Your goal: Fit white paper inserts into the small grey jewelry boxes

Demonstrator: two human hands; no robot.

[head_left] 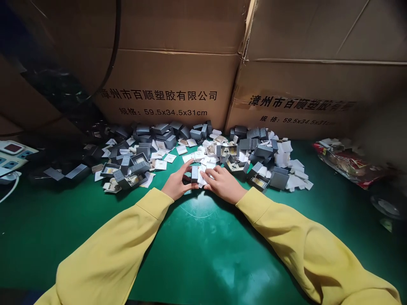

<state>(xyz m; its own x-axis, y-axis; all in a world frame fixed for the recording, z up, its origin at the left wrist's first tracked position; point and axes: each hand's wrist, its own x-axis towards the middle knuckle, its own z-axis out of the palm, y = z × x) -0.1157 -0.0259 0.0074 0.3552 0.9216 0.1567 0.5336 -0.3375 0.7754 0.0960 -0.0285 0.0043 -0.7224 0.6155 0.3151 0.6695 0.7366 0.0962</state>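
My left hand [180, 182] grips a small dark grey box [195, 174] between thumb and fingers, upright at the near edge of the pile. Close beside it on the right, my right hand [222, 182] has its fingers drawn together on a white card [201, 178]; its fingertips hide part of the card. Just beyond both hands lie loose white cards [206, 162]. An opened grey box [229, 151] with a pale insert rests behind my right hand. To the left, more open boxes [140, 163] are heaped with cards among them.
Grey boxes and white cards [299, 176] spread across the green table [203, 254]. Large cardboard cartons [171, 72] stand behind. A power strip [14, 156] sits at the far left, a red plastic package [349, 165] at the right. A dark cable [116, 42] hangs at upper left.
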